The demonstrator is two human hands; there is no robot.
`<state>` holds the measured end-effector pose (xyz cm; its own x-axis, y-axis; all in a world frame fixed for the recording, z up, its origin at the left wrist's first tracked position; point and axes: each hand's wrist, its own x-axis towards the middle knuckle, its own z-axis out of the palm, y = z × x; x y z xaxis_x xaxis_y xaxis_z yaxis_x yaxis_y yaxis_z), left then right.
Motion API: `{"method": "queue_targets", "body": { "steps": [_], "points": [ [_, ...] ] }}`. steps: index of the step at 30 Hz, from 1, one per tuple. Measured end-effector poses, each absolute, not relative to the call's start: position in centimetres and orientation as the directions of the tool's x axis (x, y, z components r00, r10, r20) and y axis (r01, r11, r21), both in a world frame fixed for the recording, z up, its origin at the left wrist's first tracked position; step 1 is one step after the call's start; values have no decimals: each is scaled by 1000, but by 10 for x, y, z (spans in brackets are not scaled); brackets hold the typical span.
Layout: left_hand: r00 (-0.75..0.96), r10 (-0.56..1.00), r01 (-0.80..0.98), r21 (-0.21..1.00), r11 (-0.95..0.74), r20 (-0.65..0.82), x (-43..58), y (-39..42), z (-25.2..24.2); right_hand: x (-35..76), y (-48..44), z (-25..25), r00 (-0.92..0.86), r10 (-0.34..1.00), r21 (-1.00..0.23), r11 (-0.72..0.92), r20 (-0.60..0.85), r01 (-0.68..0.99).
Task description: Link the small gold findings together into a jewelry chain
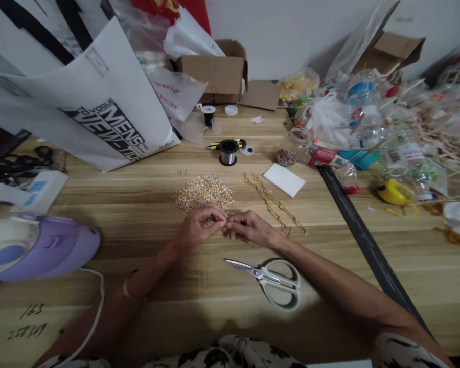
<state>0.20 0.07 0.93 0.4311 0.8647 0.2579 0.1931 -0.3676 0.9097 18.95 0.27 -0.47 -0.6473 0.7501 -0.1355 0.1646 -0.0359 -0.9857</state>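
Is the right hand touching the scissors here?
Apart. The head view shows it: a strip of bare tabletop separates the right hand from the scissors, which lie flat on the side nearer the wearer.

The person wears pale clothing point(223, 356) printed with irregular black, leaf-like shapes. The right sleeve point(402, 350) carries a similar dark-on-pale print and stops short, leaving the forearm point(341, 278) uncovered. A thin golden band point(127, 290) curves around the left forearm point(157, 271); left hand point(199, 229) and right hand point(251, 228) are ungloved.
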Motion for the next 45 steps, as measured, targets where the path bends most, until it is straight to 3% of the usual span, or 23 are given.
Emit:
{"method": "queue_targets", "body": {
  "steps": [16,28,33,40,45],
  "points": [
    [431,844,215,872,-440,319,3,0,5,189,4,-3,-632,756,-982,-72,-168,176],
    [544,722,372,647,-665,429,7,-8,0,189,-1,-13,-618,782,-904,203,-81,376],
    [501,785,382,721,-579,365,5,-5,0,188,0,-11,-612,785,-917,171,-93,360],
    [370,916,323,902,-286,158,2,1,0,185,-2,-8,-599,783,-969,-14,-164,247],
    [316,942,276,939,-208,116,1,3,-1,184,-2,-10,-571,800,-982,-126,-186,143]
  ]
}}
